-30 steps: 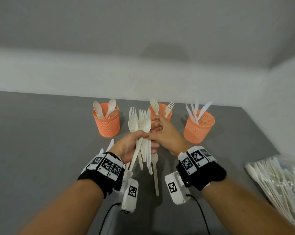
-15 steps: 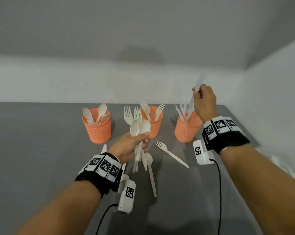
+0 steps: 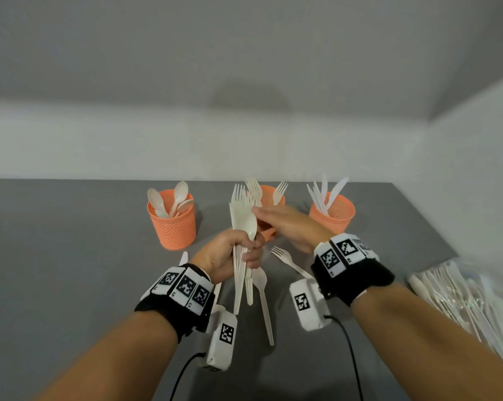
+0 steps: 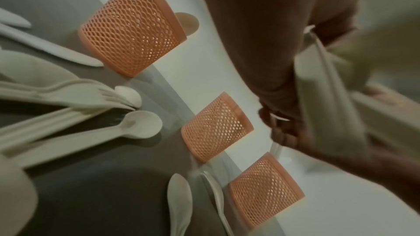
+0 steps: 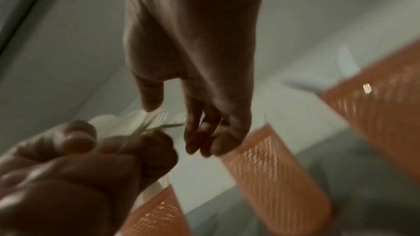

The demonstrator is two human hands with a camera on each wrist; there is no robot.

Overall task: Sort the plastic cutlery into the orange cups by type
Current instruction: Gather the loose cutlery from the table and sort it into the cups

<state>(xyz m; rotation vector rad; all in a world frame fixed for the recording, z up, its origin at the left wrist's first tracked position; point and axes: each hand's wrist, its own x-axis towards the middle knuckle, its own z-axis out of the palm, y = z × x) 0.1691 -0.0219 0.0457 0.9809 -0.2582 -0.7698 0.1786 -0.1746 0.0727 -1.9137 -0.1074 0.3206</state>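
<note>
Three orange mesh cups stand in a row at the back: the left cup [image 3: 172,227] holds spoons, the middle cup [image 3: 269,195] forks, the right cup [image 3: 334,215] knives. My left hand [image 3: 249,250] grips a bundle of white forks and spoons [image 3: 240,215] upright in front of the middle cup. My right hand [image 3: 273,218] reaches in from the right with relaxed fingers at the bundle's top and holds nothing. In the right wrist view the right hand [image 5: 172,117] hovers with thumb and fingers apart just above the fork tines [image 5: 159,117].
A loose fork [image 3: 288,260] and a loose spoon [image 3: 263,299] lie on the grey table [image 3: 71,256] between my wrists. A knife [image 3: 183,257] peeks out beside the left wrist. A pile of wrapped cutlery [image 3: 461,293] lies at the right edge. Walls close the back and right.
My right hand has come back left from above the knife cup to the bundle, and the knife it held is gone from it. The left hand keeps its grip on the bundle.
</note>
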